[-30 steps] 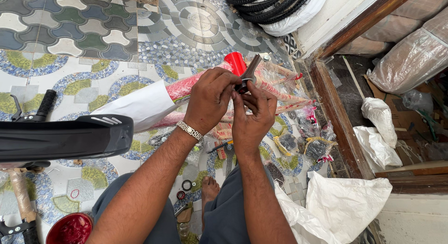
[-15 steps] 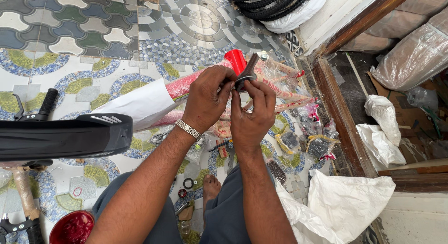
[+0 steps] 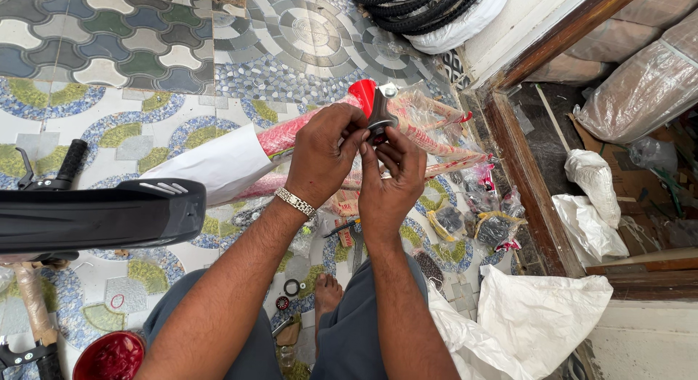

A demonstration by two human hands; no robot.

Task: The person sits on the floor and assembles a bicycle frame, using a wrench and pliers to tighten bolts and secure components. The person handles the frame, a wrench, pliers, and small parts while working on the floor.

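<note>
My left hand (image 3: 323,151), with a metal watch at the wrist, and my right hand (image 3: 389,180) meet in front of me over the floor. Together they hold a small dark metal part (image 3: 379,117), pinched between the fingertips of both hands. Under the hands lies a red bicycle frame (image 3: 291,136) wrapped in clear plastic and white paper. My bare foot (image 3: 329,296) shows below, between my knees.
A black mudguard (image 3: 94,216) juts in from the left above a handlebar grip (image 3: 69,162). Small bagged parts (image 3: 472,224) and rings lie on the patterned tile floor (image 3: 109,53). Tyres (image 3: 414,2) sit at the top, white bags (image 3: 538,314) at the right by a wooden door frame (image 3: 523,176).
Both hands have stayed together on the small dark part, turning it slightly between the fingers. The view has shifted only a little.
</note>
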